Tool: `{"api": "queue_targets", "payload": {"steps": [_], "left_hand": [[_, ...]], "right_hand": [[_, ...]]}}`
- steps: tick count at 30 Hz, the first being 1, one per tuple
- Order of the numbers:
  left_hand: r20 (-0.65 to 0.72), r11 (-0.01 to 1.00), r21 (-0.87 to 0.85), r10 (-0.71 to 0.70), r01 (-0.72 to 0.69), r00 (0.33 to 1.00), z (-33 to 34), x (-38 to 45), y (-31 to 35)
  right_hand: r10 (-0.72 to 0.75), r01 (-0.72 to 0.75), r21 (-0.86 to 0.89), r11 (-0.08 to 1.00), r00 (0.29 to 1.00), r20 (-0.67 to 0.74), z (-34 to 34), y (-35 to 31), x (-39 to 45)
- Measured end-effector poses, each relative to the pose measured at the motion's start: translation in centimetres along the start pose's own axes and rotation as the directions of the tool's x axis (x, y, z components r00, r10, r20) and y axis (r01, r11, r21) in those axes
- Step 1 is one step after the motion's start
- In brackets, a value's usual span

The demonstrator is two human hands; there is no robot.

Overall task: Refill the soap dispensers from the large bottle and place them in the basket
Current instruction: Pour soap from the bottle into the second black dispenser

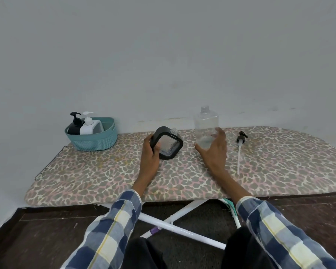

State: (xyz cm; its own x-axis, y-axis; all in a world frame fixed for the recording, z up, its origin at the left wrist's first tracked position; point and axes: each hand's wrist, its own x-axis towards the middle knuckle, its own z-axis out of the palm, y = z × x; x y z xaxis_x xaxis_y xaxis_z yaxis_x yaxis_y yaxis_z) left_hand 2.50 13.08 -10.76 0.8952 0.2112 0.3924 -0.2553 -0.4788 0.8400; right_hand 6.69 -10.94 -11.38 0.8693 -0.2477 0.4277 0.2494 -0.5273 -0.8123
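My left hand point(150, 152) grips a black-framed soap dispenser point(168, 143) with a clear ribbed face and no pump, tilted on the board. The large clear bottle point(206, 123) stands uncapped just to its right, with a little liquid at the bottom. My right hand point(213, 147) is spread around the bottle's lower part, thumb at its left edge and fingers at its right; the fingers look straight and slightly blurred. A black pump point(240, 139) with a long clear tube lies to the right. The teal basket point(93, 141) at the back left holds a black dispenser point(75, 125) and a white dispenser point(89, 126).
Everything rests on an ironing board point(182, 175) with a leopard-print cover, set against a pale wall. Its white folding legs point(175, 224) and a dark floor show below the front edge.
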Motion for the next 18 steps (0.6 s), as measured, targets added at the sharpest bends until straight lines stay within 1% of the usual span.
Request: {"api": "queue_targets", "payload": {"steps": [2,5,7,11,18], "left_hand": [[-0.012,1.000,0.005,-0.008,0.008,1.000,0.1,0.2,-0.3],[-0.014,1.000,0.012,-0.029,0.029,0.999,0.2,0.3,-0.8],[-0.025,0.999,0.018,-0.039,0.040,0.999,0.3,0.4,-1.1],[-0.041,0.999,0.013,-0.049,0.049,0.998,0.2,0.3,-1.2],[-0.043,0.999,0.036,-0.023,0.025,0.999,0.1,-0.1,-0.9]], "right_hand": [[-0.088,0.089,0.015,0.996,0.996,-0.029,-0.2,0.0,-0.2],[-0.168,0.165,-0.039,0.985,0.981,-0.098,-0.6,0.4,-0.2],[-0.183,0.174,-0.084,0.981,0.976,-0.120,-0.7,0.3,-0.2],[-0.182,0.164,-0.144,0.976,0.976,-0.118,-1.0,0.1,-0.4],[-0.226,0.206,-0.258,0.944,0.973,-0.052,-0.9,-0.4,-0.7]]}}
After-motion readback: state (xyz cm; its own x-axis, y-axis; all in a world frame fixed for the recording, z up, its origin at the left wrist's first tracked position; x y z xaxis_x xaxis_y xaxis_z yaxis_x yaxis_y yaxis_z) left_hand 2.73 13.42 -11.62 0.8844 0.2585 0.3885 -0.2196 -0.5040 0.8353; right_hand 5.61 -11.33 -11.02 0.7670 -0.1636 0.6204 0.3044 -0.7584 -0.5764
